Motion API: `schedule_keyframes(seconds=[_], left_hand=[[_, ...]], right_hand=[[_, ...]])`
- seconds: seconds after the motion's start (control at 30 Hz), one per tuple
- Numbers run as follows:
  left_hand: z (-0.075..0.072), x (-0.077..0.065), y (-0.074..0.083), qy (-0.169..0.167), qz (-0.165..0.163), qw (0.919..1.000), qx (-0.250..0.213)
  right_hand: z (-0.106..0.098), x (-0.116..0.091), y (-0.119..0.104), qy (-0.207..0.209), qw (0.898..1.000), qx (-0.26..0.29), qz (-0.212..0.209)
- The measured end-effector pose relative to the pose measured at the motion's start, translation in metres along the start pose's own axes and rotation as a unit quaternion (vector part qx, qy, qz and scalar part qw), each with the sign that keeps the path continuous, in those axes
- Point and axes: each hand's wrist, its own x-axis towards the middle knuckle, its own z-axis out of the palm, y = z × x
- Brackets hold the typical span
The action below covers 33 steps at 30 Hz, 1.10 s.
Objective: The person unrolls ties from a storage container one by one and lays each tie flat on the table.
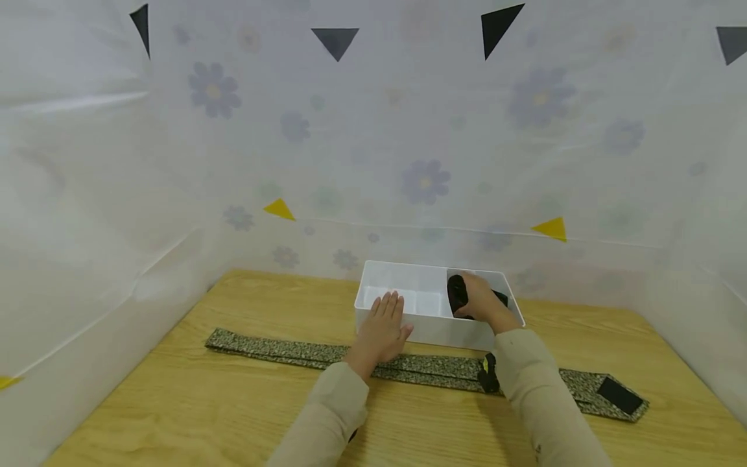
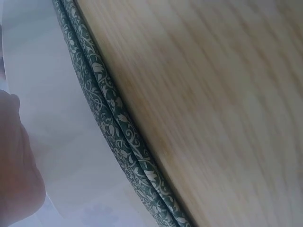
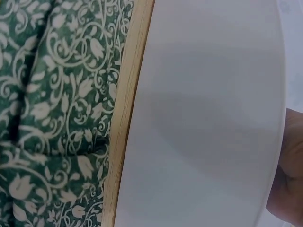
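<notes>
A white divided box (image 1: 428,332) stands near the back of the wooden table. My left hand (image 1: 380,331) rests at its front rim with the fingers straight, pointing over the larger left compartment. My right hand (image 1: 483,299) reaches into the right compartment and grips a black, rounded bundle (image 1: 458,292), whose exact kind I cannot tell. Another dark piece (image 1: 500,297) shows beside that hand. In front of the box lies a long green necktie (image 1: 280,349) with pale floral scrolls, seam up; both forearms pass over it. In the right wrist view the box wall (image 3: 203,113) hides most of the right hand (image 3: 289,170).
A wooden table (image 1: 175,402) extends around the box. The necktie's pointed right end bears a black patch (image 1: 620,395). Behind the box hangs a pale flowered sheet (image 1: 373,143) with black and yellow triangles, and pale sheeting (image 1: 76,194) closes the left side.
</notes>
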Motion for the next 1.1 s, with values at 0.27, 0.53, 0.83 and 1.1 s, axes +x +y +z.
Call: schedule_keyframes(seconds=[0.27,0.53,0.83,1.1], left_hand=[[0.0,0.003,0.005,-0.001,-0.009,1.0,-0.003],[0.006,0.003,0.011,-0.008,-0.008,0.9999,0.002],[0.002,-0.002,0.011,-0.007,-0.011,0.9999,-0.001],[0.002,-0.003,0.011,-0.01,-0.01,0.9999,0.009]], right_hand=[[-0.002,-0.002,-0.003,-0.003,0.997,-0.075,-0.004],[0.006,-0.002,0.005,0.016,0.989,-0.146,-0.008],[0.01,0.002,0.003,0.02,0.99,-0.137,0.012],[0.018,-0.002,0.006,0.103,0.985,-0.136,-0.014]])
